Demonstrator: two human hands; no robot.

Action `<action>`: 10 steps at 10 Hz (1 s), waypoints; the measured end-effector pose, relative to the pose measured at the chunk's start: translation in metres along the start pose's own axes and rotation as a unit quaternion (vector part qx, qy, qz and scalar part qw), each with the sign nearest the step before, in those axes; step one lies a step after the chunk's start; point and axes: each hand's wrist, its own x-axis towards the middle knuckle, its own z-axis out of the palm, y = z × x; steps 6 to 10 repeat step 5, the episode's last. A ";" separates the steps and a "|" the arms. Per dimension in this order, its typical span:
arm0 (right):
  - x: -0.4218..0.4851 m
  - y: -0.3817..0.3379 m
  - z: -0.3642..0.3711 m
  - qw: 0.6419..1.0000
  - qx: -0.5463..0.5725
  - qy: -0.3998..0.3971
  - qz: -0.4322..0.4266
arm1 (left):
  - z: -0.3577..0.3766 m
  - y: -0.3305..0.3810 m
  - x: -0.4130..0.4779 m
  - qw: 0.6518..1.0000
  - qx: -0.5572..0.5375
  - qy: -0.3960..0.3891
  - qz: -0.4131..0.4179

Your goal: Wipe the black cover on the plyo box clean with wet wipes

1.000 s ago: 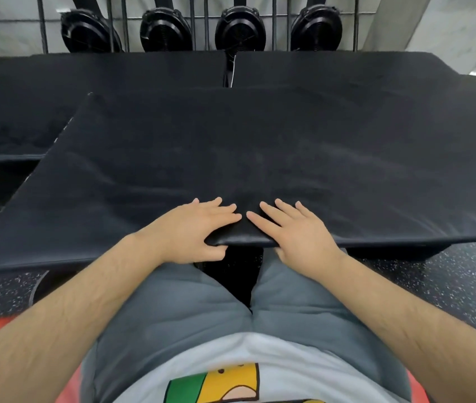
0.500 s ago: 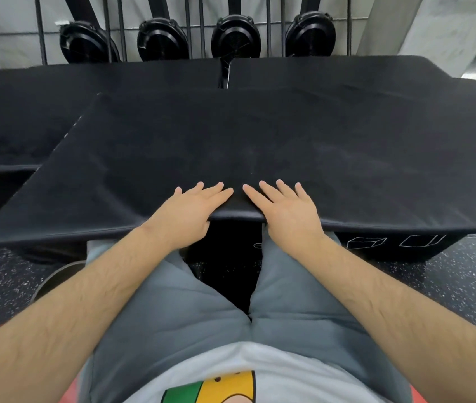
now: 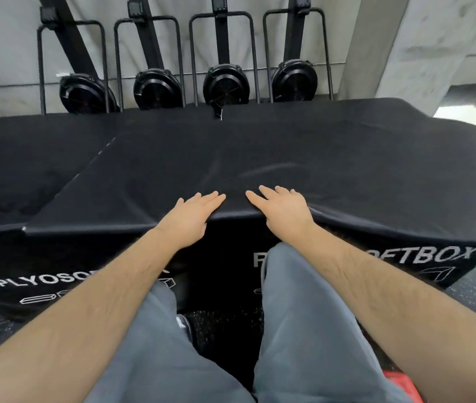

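Black cover [image 3: 260, 152] | on plyo box [image 3: 434, 266] | left hand [image 3: 193, 219], right hand [image 3: 282, 212] pinch edge

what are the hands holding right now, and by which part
The left hand and the right hand both hold the black cover by its near edge, side by side, fingers flat on top, thumbs hidden underneath.

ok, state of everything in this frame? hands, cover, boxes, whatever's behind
Left hand: holds the cover's near edge, fingers flat on top, thumb hidden.
Right hand: same hold, close beside the left hand.
Cover: spread across the box tops, near edge lifted at the hands, slightly creased.
Boxes: side by side on the floor, printed fronts showing.
Rowing machines: stood upright against the wall.
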 end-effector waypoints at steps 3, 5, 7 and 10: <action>0.059 0.021 0.018 0.997 0.047 -0.046 0.029 | -0.003 -0.021 0.084 0.999 -0.011 -0.047 0.002; 0.062 0.029 0.003 0.992 0.087 -0.087 -0.004 | -0.031 -0.015 0.080 0.994 -0.050 -0.094 -0.012; 0.062 0.029 0.003 0.992 0.087 -0.087 -0.004 | -0.031 -0.015 0.080 0.994 -0.050 -0.094 -0.012; 0.062 0.029 0.003 0.992 0.087 -0.087 -0.004 | -0.031 -0.015 0.080 0.994 -0.050 -0.094 -0.012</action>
